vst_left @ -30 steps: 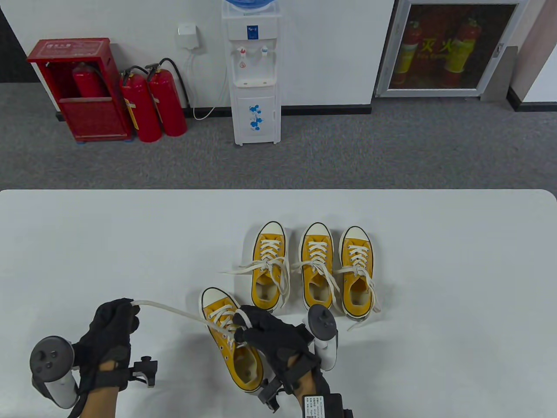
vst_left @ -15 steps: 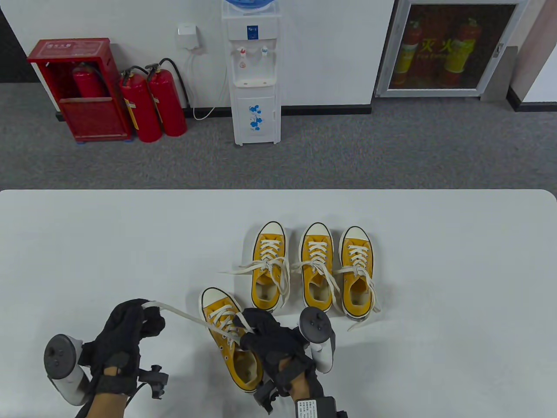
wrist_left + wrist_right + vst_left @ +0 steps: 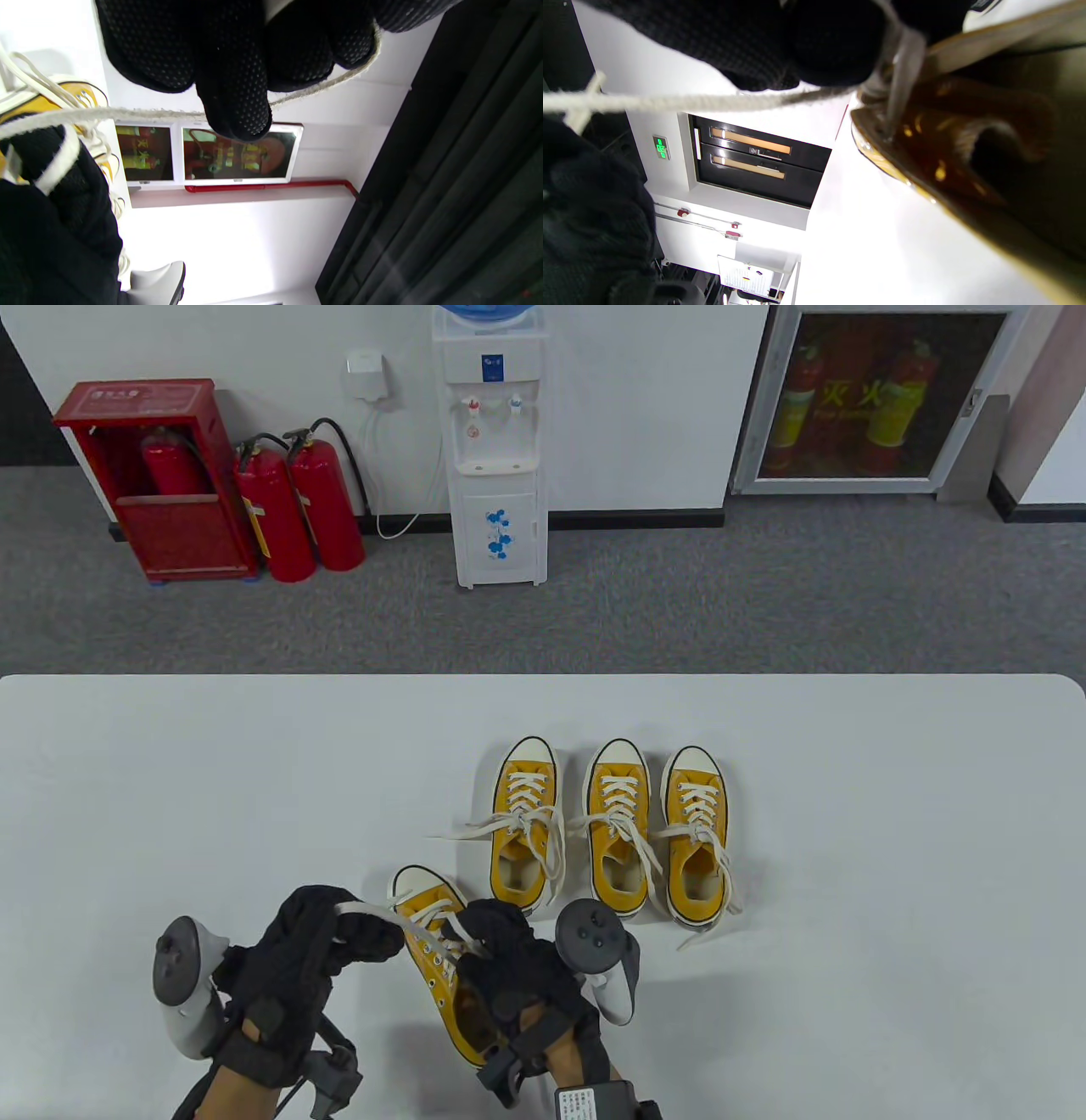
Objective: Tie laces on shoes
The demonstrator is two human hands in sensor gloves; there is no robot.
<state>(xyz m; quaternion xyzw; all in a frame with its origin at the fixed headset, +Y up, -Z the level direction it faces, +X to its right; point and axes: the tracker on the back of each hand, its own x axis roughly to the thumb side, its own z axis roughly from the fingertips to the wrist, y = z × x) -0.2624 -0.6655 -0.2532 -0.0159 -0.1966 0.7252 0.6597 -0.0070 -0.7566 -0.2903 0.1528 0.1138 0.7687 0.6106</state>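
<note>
Near yellow shoe [image 3: 441, 959] on table [image 3: 212, 780], toe angled away, apart from the three others [image 3: 611, 831]. Left hand [image 3: 314, 950] fingers pinching lace end [image 3: 365, 911], drawn sideways, likely for tension. Right hand [image 3: 509, 959] fingers gripping other lace at eyelets, probably anchoring the crossing.

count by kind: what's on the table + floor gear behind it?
Yellow shoes on the table: 4, three in a row, one near shoe under the hands
Red fire extinguishers: 3, two on the floor, one in the red cabinet
Water dispenser: 1
Total: 8
</note>
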